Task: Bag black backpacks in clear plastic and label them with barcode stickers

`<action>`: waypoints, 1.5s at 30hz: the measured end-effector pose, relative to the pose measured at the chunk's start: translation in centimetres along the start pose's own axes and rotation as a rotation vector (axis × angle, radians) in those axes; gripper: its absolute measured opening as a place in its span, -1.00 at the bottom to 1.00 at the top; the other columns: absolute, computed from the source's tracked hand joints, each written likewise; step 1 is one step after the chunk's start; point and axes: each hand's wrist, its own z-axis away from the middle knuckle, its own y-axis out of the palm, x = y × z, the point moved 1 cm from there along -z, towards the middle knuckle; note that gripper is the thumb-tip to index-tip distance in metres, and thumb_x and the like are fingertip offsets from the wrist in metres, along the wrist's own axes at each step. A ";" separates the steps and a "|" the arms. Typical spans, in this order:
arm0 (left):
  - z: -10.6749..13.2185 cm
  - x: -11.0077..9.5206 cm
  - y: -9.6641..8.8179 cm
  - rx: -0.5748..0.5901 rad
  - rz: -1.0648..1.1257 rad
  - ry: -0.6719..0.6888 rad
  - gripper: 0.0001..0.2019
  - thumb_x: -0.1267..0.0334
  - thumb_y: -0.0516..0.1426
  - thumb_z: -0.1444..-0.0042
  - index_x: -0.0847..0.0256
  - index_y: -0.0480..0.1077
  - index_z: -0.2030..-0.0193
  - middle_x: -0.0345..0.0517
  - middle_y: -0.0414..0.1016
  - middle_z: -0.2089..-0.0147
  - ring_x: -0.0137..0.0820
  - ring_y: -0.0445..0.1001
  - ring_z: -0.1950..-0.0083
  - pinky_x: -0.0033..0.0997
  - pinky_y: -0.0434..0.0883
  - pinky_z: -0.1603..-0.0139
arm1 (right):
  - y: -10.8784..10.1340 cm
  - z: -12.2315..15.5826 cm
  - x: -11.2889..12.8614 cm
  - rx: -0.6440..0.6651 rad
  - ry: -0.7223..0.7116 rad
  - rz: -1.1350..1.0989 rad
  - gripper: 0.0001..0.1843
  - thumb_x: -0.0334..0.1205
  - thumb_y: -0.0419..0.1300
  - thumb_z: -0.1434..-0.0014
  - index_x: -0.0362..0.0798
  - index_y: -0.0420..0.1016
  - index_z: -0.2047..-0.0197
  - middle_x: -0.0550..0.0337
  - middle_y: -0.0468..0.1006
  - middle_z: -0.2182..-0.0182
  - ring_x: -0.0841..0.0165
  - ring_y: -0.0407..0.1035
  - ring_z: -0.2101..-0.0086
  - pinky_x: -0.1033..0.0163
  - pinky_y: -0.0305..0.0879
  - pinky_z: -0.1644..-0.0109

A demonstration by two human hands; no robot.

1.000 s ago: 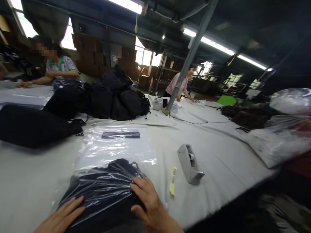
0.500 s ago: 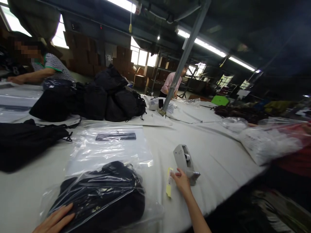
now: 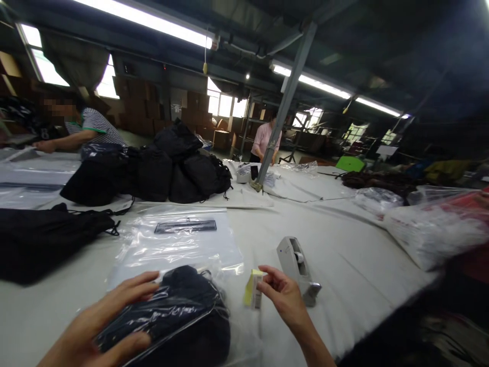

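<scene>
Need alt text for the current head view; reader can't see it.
A person's right hand pinches a yellow-and-white label strip beside a black bag in clear plastic, over which the left hand is spread. A gray tape dispenser sits to the right on the white table; a pile of black bags and a co-worker in pink are farther back.

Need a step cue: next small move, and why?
Probably bring the left hand to the yellow label strip: the right hand pinches it, while the left is open over the plastic-wrapped black drawstring bag, apparently free to help.
</scene>
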 end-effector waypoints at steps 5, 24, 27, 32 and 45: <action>-8.5 -12.1 5.6 0.350 0.380 0.113 -0.19 0.08 0.39 0.14 -0.02 0.24 -0.30 -0.04 0.44 -0.12 -0.20 0.43 -0.04 -0.16 0.39 -0.16 | 1.8 3.7 5.6 0.073 -0.075 -0.182 -0.50 -0.04 0.46 0.09 -0.03 0.53 0.08 0.33 0.41 0.52 0.44 0.31 0.45 0.30 0.30 0.30; -12.2 -16.7 17.7 0.535 0.093 0.451 -0.65 0.09 0.00 -0.33 0.21 0.30 0.45 -0.20 0.36 0.47 -0.39 0.32 0.31 -0.36 0.19 0.18 | -6.8 4.9 7.1 0.037 -0.227 0.183 -0.59 0.10 0.16 -0.20 -0.06 0.60 0.14 0.07 0.55 0.25 0.24 0.43 0.21 0.15 0.30 0.09; -12.7 -16.5 19.0 0.586 0.016 0.579 -0.66 0.15 0.01 -0.33 0.21 0.22 0.48 -0.22 0.34 0.46 -0.39 0.29 0.32 -0.31 0.18 0.12 | -8.1 4.9 7.3 0.067 -0.213 0.264 -0.69 0.02 0.21 -0.17 -0.03 0.62 0.20 0.10 0.55 0.21 0.24 0.42 0.18 0.16 0.26 0.08; -13.3 -16.6 20.9 0.604 -0.076 0.753 -0.77 0.16 0.03 -0.33 0.14 0.34 0.36 -0.21 0.43 0.33 -0.35 0.33 0.20 -0.20 0.14 -0.02 | -9.4 4.8 6.2 0.054 -0.100 0.330 -0.80 -0.16 0.29 -0.07 0.01 0.62 0.22 0.17 0.56 0.22 0.27 0.40 0.20 0.19 0.23 0.14; -15.8 -14.4 24.6 0.962 0.374 0.119 -0.45 -0.31 0.09 -0.07 0.23 0.29 0.45 -0.30 0.25 0.55 -0.50 0.17 0.51 -0.49 0.09 0.48 | -11.2 4.0 3.2 -0.154 -0.077 0.416 -0.85 -0.19 0.21 -0.10 -0.03 0.50 0.45 0.23 0.51 0.43 0.29 0.39 0.33 0.20 0.26 0.20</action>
